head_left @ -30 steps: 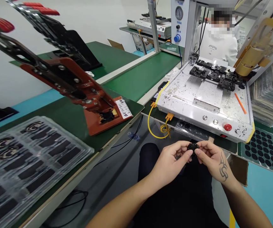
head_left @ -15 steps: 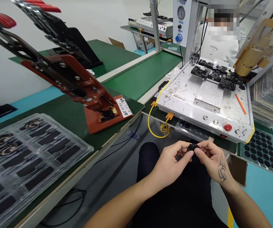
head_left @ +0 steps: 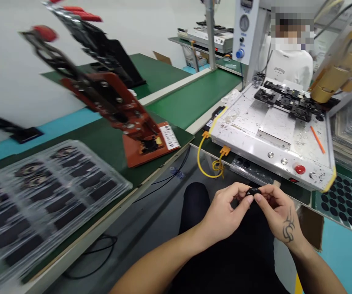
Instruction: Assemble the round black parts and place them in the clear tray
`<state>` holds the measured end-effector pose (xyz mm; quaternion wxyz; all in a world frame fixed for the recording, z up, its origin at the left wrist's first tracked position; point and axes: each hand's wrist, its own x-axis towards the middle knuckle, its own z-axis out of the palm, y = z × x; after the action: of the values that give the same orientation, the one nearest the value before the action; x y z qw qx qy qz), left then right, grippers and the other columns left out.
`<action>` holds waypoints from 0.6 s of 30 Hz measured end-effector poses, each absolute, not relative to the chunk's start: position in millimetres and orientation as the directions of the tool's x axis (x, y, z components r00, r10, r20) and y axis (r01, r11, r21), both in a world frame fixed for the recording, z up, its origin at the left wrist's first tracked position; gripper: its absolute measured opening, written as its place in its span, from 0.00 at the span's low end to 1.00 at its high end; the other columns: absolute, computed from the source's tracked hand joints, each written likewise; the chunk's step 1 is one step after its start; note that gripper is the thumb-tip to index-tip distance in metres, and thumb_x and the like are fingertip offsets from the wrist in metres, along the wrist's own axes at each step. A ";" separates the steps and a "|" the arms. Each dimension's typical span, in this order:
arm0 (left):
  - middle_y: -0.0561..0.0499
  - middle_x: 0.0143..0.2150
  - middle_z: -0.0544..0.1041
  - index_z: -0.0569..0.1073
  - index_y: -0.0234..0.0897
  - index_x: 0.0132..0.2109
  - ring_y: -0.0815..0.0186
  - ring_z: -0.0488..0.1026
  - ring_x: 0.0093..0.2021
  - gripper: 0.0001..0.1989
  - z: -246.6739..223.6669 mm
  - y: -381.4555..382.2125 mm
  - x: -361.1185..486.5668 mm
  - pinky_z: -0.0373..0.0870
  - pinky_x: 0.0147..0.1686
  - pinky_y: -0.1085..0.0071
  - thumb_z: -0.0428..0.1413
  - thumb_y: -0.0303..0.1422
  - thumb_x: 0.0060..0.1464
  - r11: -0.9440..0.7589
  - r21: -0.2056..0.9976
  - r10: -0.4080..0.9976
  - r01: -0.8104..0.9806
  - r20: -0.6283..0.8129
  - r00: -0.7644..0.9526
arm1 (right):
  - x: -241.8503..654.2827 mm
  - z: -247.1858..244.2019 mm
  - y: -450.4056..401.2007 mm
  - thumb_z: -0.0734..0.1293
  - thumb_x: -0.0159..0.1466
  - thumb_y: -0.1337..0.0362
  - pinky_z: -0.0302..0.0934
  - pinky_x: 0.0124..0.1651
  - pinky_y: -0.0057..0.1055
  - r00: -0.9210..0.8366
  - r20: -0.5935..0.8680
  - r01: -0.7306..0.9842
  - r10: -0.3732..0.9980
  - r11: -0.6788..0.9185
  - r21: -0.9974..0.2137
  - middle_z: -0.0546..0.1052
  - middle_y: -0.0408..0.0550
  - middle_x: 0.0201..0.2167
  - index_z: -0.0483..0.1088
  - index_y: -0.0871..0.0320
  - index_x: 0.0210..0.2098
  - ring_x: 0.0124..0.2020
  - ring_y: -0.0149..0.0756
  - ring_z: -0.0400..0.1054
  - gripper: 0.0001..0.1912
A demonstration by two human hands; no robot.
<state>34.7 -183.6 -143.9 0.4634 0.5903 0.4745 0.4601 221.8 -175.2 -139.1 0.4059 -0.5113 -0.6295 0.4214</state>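
Between both hands, above my lap, is a small round black part (head_left: 252, 191) with a glossy surface; its exact kind does not show. The thumb and fingers of my left hand (head_left: 227, 210) pinch its left edge. On the opposite edge, my right hand (head_left: 278, 210) grips it the same way. My fingertips hide much of its rim and underside. Just beyond the hands stands a white machine base (head_left: 249, 145) with buttons along its front.
To the left, a red-brown toggle press (head_left: 146, 153) and clear plastic trays (head_left: 102, 173) of black parts stand on a green bench. A sheet of black discs (head_left: 343, 204) lies at right. An orange stick (head_left: 317, 139) rests on the machine. A person (head_left: 289, 65) sits behind it.
The black part has tilted so that it appears flatter and more edge-on. Both hands still hold it. The whole view has shifted, with the surroundings now farther right in the picture.
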 end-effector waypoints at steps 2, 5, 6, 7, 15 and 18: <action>0.47 0.36 0.81 0.79 0.34 0.46 0.63 0.78 0.35 0.10 -143.2 -189.2 37.2 0.75 0.37 0.71 0.59 0.37 0.68 -0.170 0.971 0.984 0.167 0.156 0.090 | 222.6 -145.0 -175.8 0.73 0.71 0.52 0.73 0.34 0.33 -0.154 0.108 0.334 0.982 0.155 -0.930 0.81 0.47 0.33 0.79 0.52 0.42 0.31 0.39 0.76 0.11; 0.47 0.37 0.83 0.80 0.35 0.47 0.64 0.79 0.35 0.09 -141.9 -192.3 28.3 0.75 0.38 0.71 0.59 0.35 0.68 -0.296 0.924 0.955 0.241 0.288 0.071 | 220.3 -159.1 -170.8 0.73 0.71 0.52 0.76 0.36 0.33 -0.211 0.150 0.323 0.966 0.214 -0.922 0.82 0.48 0.36 0.80 0.52 0.48 0.32 0.39 0.78 0.13; 0.47 0.37 0.83 0.81 0.35 0.47 0.65 0.79 0.35 0.08 -141.2 -191.8 16.6 0.76 0.39 0.71 0.59 0.34 0.67 -0.328 0.898 0.942 0.293 0.333 0.035 | 219.1 -164.3 -167.7 0.73 0.71 0.52 0.77 0.38 0.33 -0.262 0.159 0.280 0.952 0.233 -0.931 0.83 0.49 0.38 0.79 0.52 0.54 0.33 0.39 0.79 0.16; 0.48 0.37 0.84 0.81 0.36 0.48 0.65 0.79 0.35 0.08 -140.1 -191.7 -1.4 0.76 0.40 0.71 0.60 0.35 0.67 -0.339 0.868 0.927 0.363 0.375 -0.032 | 218.5 -169.4 -164.5 0.72 0.72 0.51 0.78 0.40 0.33 -0.306 0.168 0.228 0.937 0.244 -0.943 0.83 0.50 0.42 0.76 0.52 0.59 0.34 0.39 0.80 0.20; 0.37 0.60 0.82 0.74 0.33 0.66 0.52 0.79 0.60 0.20 -129.2 -286.4 -273.6 0.73 0.62 0.57 0.52 0.33 0.73 0.832 0.411 0.261 0.372 0.301 -0.917 | 257.8 -228.4 -130.7 0.74 0.67 0.45 0.80 0.40 0.32 -0.268 0.075 0.349 0.960 0.170 -0.922 0.86 0.52 0.42 0.78 0.56 0.59 0.35 0.43 0.81 0.28; 0.32 0.52 0.83 0.81 0.28 0.54 0.46 0.81 0.54 0.13 -143.3 -337.3 -327.2 0.77 0.56 0.50 0.61 0.32 0.67 0.929 0.318 0.158 0.187 0.117 -0.981 | 264.1 -249.8 -118.3 0.76 0.63 0.42 0.80 0.38 0.32 -0.303 0.031 0.335 0.952 0.137 -0.932 0.87 0.53 0.41 0.78 0.57 0.58 0.34 0.45 0.81 0.32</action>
<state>-327.2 -337.3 -143.3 -0.0445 0.0879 0.9812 0.1661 264.1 -118.3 -249.8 0.3438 -0.4798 -0.6709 0.4488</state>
